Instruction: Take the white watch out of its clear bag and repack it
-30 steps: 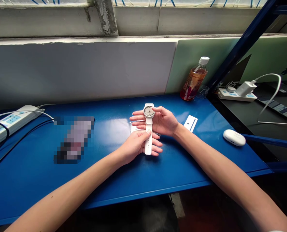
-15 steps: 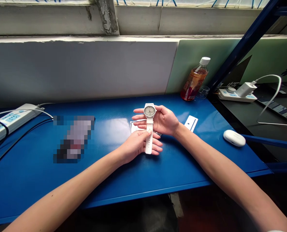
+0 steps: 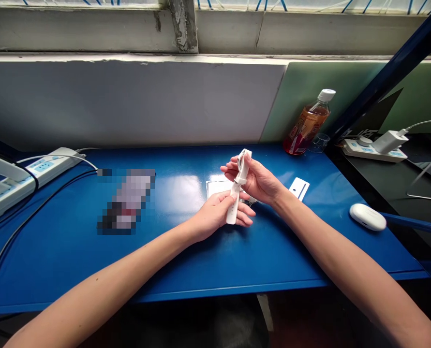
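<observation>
Pinching a white watch (image 3: 242, 173), left fingers (image 3: 227, 201) and right fingers (image 3: 229, 170) clamped on it, dial edge-on, unreadable

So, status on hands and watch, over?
Left fingers pinching strap. Right fingers holding watch, tilted nearly edge-on. White item beyond, partly hidden; nothing seen blocking.

White wristwatch (image 3: 242, 175), turned edge-on, strap extended, above blue desk (image 3: 186, 273)
</observation>
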`<action>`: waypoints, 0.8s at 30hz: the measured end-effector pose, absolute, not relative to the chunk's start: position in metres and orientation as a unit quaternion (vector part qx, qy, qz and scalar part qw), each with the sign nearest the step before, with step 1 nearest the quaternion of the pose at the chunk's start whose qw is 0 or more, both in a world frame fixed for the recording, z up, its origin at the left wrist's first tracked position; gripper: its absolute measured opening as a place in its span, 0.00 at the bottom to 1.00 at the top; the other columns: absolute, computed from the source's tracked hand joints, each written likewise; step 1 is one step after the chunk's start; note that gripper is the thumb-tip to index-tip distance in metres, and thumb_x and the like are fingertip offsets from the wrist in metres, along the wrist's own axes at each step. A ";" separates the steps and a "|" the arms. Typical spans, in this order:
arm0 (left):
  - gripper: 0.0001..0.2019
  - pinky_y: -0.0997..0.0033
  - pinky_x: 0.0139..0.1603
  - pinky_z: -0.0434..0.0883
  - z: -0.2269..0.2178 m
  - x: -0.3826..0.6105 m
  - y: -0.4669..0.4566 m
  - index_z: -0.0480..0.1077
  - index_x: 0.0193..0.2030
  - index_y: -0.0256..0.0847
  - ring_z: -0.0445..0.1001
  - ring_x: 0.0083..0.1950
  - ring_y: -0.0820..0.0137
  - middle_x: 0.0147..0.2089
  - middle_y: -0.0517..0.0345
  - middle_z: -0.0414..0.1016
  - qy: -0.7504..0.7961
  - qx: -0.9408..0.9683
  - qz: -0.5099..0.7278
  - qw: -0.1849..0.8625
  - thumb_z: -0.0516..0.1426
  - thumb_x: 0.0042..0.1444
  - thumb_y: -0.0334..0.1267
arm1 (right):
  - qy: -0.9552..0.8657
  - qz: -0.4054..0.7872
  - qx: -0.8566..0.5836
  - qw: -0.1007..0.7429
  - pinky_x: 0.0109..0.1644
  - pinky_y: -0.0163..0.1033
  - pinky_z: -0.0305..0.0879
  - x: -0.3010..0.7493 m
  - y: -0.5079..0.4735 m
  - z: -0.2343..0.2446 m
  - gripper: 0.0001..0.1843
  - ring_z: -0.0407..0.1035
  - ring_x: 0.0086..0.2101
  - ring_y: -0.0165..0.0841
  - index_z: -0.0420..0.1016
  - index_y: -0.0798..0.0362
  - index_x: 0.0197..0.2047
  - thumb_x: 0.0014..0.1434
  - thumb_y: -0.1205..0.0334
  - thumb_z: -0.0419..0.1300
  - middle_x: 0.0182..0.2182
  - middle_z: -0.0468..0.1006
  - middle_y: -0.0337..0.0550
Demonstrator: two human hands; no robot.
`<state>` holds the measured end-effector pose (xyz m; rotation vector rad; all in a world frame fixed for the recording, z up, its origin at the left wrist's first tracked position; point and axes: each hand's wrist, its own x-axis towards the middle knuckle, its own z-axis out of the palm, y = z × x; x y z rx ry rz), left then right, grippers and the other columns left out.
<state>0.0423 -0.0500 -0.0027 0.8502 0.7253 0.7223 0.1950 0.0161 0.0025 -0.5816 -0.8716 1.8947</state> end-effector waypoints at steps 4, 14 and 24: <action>0.18 0.64 0.41 0.76 -0.006 0.044 -0.052 0.70 0.44 0.32 0.81 0.33 0.64 0.35 0.46 0.80 0.335 0.407 0.331 0.783 0.60 0.62 0.49 | -0.417 0.789 -0.193 0.408 0.61 0.44 0.67 0.197 0.011 0.003 0.16 0.76 0.51 0.37 0.79 0.53 0.50 0.62 0.55 0.65 0.46 0.84 0.46; 0.21 0.61 0.44 0.76 -0.007 0.043 -0.054 0.72 0.44 0.32 0.82 0.38 0.61 0.38 0.43 0.82 0.305 0.428 0.313 0.791 0.62 0.59 0.52 | -0.455 0.794 -0.176 0.362 0.61 0.42 0.68 0.200 0.010 0.005 0.17 0.74 0.54 0.38 0.77 0.55 0.55 0.63 0.66 0.62 0.53 0.80 0.49; 0.19 0.55 0.49 0.76 -0.012 0.042 -0.052 0.73 0.45 0.31 0.82 0.41 0.58 0.42 0.40 0.82 0.309 0.435 0.320 0.783 0.62 0.61 0.50 | -0.451 0.805 -0.164 0.349 0.58 0.41 0.71 0.203 0.014 0.001 0.21 0.76 0.51 0.38 0.74 0.54 0.57 0.61 0.61 0.65 0.52 0.81 0.50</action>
